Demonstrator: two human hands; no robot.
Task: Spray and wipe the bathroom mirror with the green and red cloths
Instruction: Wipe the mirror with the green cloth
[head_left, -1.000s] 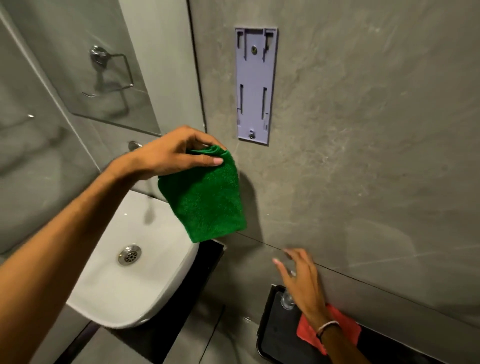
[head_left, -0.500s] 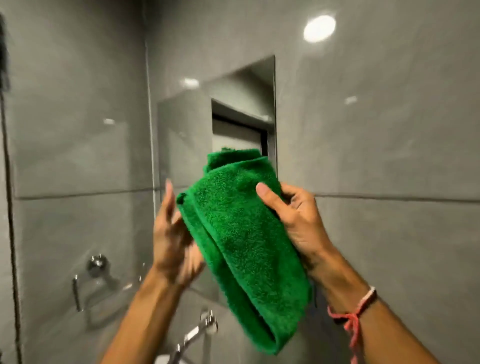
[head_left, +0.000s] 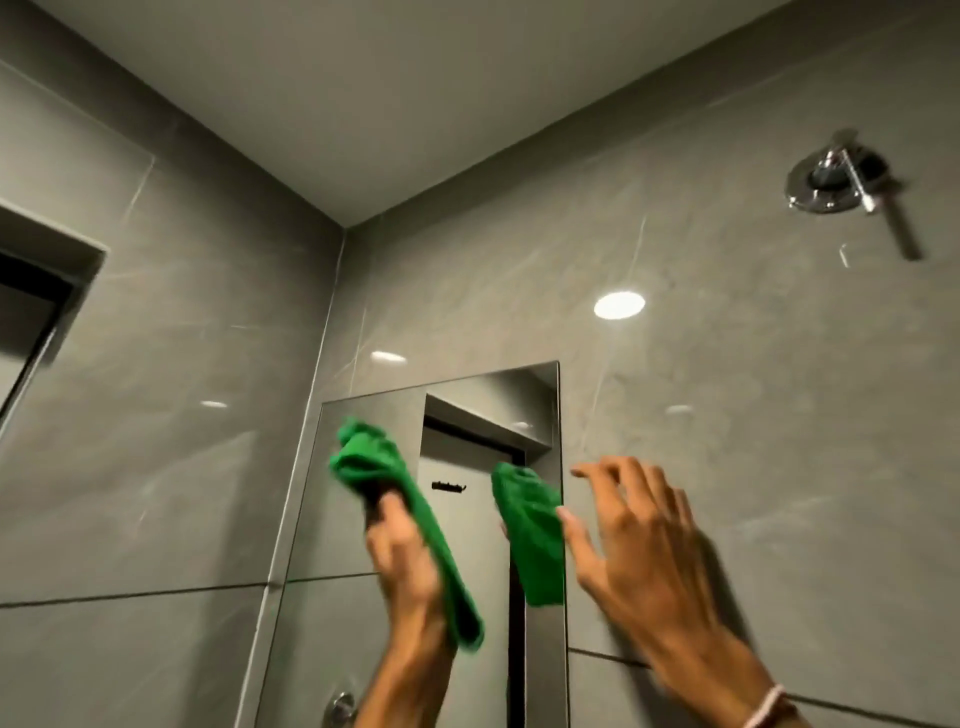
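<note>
The left hand (head_left: 402, 556) is raised in front of the tall rectangular wall mirror (head_left: 358, 597), its fingers closed around the folded green terry cloth (head_left: 395, 493). The cloth bunches above the hand near the mirror's upper left and trails down past the wrist; whether it touches the glass is unclear. The right hand (head_left: 639, 551) hovers just beside the mirror's right edge, fingers spread and empty, before the grey tiled wall (head_left: 779, 415). A chrome round wall fitting (head_left: 831, 182) sits high right
</note>
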